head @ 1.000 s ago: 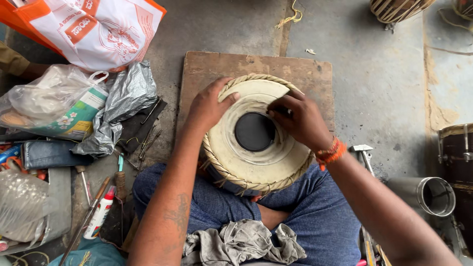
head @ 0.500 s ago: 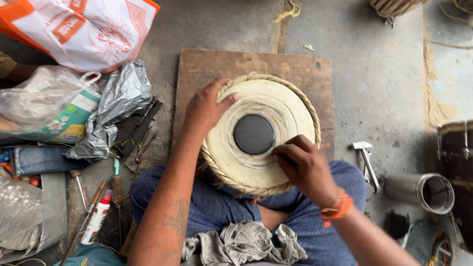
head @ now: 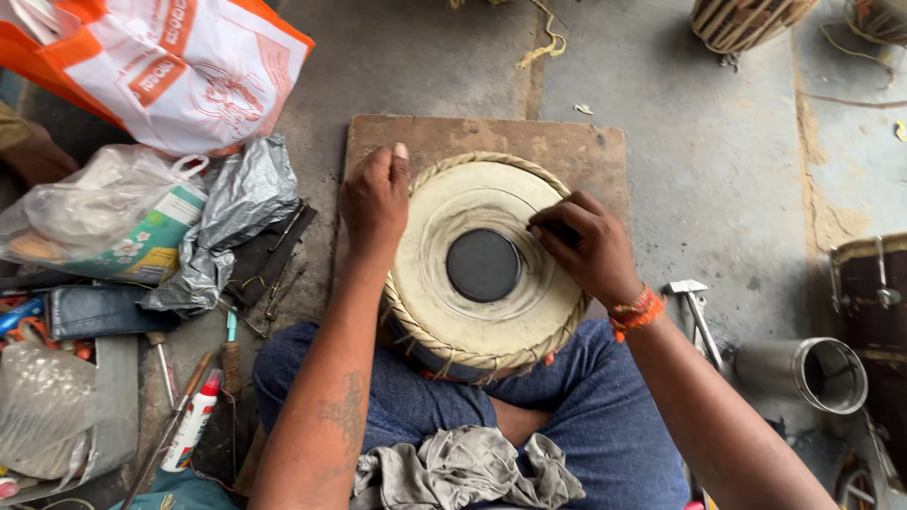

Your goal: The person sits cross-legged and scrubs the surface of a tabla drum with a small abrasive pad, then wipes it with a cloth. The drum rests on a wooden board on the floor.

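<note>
Seen from above, a seated person in blue jeans holds a round drum [head: 482, 260] in the lap, its cream skin facing straight up at the camera, so its long axis runs away from the viewer toward the floor. A black circular patch [head: 483, 265] sits at the middle of the skin, and a braided rim circles the edge. The drum's far side rests over a wooden board [head: 576, 151] on the concrete floor. The left hand [head: 376, 200] lies curled over the drum's left rim, fingers closed against it. The right hand [head: 588, 247], with an orange wristband, has its grip pinched shut on a small dark tool [head: 556, 229] that touches the skin just right of the patch. At upper left lies an orange-and-white plastic bag [head: 179, 66] with print; below it a clear bag [head: 90, 203] over a green-and-white box, then crumpled grey plastic [head: 231, 222]. A white tube [head: 192, 425] with a red cap lies at lower left. A metal cup [head: 812, 373] lies on its side at right.
</note>
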`<action>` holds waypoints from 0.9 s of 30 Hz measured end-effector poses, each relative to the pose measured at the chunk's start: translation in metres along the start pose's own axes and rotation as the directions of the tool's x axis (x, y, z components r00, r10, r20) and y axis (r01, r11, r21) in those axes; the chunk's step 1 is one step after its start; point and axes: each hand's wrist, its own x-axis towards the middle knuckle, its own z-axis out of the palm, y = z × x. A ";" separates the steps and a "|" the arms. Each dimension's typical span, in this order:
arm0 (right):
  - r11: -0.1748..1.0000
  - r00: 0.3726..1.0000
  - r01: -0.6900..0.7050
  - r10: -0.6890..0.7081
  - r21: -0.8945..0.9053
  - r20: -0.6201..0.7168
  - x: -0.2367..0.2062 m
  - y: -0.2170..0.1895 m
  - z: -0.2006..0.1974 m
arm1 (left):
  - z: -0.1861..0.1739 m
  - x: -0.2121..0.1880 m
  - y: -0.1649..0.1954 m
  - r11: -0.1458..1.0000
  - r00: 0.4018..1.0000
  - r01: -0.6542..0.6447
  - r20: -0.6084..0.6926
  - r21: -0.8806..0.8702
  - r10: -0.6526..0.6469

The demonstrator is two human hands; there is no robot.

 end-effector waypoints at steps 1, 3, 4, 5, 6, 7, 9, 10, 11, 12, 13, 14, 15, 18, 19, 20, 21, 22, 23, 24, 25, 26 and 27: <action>1.000 1.000 0.002 -0.002 -0.030 -0.002 0.000 -0.002 0.000 | 0.001 0.001 0.001 1.000 0.999 -0.029 -0.011 0.005 0.030; 1.000 0.999 -0.023 0.023 -0.009 0.027 0.001 -0.004 -0.002 | 0.002 0.001 0.004 0.996 0.995 -0.093 -0.027 0.011 0.093; 0.999 0.998 -0.038 0.038 0.000 0.040 0.002 -0.005 -0.003 | 0.001 0.000 0.005 0.994 0.993 -0.111 -0.043 0.010 0.111; 0.998 0.997 -0.049 0.048 0.025 0.053 0.003 -0.005 -0.005 | 0.001 -0.001 0.006 0.992 0.990 -0.128 -0.058 0.007 0.128; 0.997 0.996 -0.060 0.056 0.050 0.069 0.005 -0.005 -0.007 | 0.000 -0.001 0.008 0.990 0.987 -0.144 -0.075 0.005 0.144; 0.995 0.994 -0.067 0.061 0.075 0.087 0.007 -0.005 -0.007 | 0.000 -0.002 0.008 0.989 0.986 -0.148 -0.071 0.006 0.148; 0.994 0.990 -0.076 0.066 0.077 0.126 0.015 -0.007 -0.007 | -0.001 -0.004 0.009 0.989 0.987 -0.150 -0.063 0.010 0.150; 0.993 0.986 -0.084 0.072 0.078 0.148 0.019 -0.008 -0.007 | 0.000 -0.005 0.008 0.991 0.990 -0.136 -0.025 0.007 0.136; 0.996 0.984 -0.049 0.036 0.071 0.176 0.024 -0.009 -0.006 | 0.001 -0.005 0.008 0.992 0.992 -0.123 0.013 0.005 0.123; 0.998 0.979 -0.013 -0.001 0.065 0.204 0.030 -0.011 -0.004 | 0.002 -0.006 0.008 0.994 0.993 -0.109 0.051 0.003 0.109; 0.998 0.972 0.025 -0.038 0.060 0.230 0.035 -0.012 -0.002 | 0.003 -0.006 0.008 0.990 0.985 -0.143 0.099 -0.011 0.144; 0.995 0.964 0.087 -0.096 0.049 0.248 0.041 -0.014 0.000 | 0.005 -0.005 0.008 0.984 0.973 -0.179 0.144 -0.027 0.181; 0.988 0.951 0.149 -0.154 0.039 0.268 0.046 -0.015 0.003 | 0.006 -0.005 0.009 0.976 0.958 -0.213 0.188 -0.044 0.217; 0.960 0.906 0.278 -0.276 0.038 0.320 0.053 -0.017 0.008 | 0.007 -0.006 0.012 0.998 0.880 0.021 0.472 0.059 -0.046; 0.947 0.890 0.319 -0.314 0.041 0.330 0.053 -0.016 0.009 | 0.005 -0.006 0.013 0.999 0.888 0.013 0.459 0.049 -0.034; 0.943 0.890 0.333 -0.318 0.011 0.327 0.052 -0.014 0.009 | 0.004 -0.006 0.014 0.999 0.895 0.005 0.446 0.040 -0.022; 0.939 0.890 0.343 -0.318 -0.019 0.326 0.048 -0.013 0.008 | 0.002 -0.007 0.016 1.000 0.899 -0.001 0.438 0.029 -0.012; 0.935 0.891 0.350 -0.316 -0.048 0.327 0.042 -0.013 0.006 | 0.001 -0.007 0.017 0.999 0.896 0.010 0.444 0.031 -0.023; 0.953 0.908 0.293 -0.254 -0.072 0.335 0.034 -0.013 0.004 | 0.000 -0.007 0.017 0.999 0.893 0.024 0.449 0.033 -0.036; 0.967 0.921 0.237 -0.192 -0.098 0.339 0.024 -0.015 0.000 | 0.000 -0.007 0.017 0.999 0.891 0.035 0.451 0.034 -0.047; 0.975 0.932 0.185 -0.133 -0.127 0.336 0.015 -0.017 -0.003 | 0.000 -0.006 0.017 0.999 0.891 0.028 0.453 0.025 -0.036; 0.977 0.945 0.147 -0.093 -0.154 0.312 0.002 -0.021 -0.005 | 0.000 -0.006 0.017 1.000 0.894 0.017 0.448 0.016 -0.022; 0.977 0.957 0.111 -0.056 -0.181 0.285 -0.013 -0.029 -0.007 | 0.001 -0.004 0.016 1.000 0.897 0.004 0.441 0.008 -0.007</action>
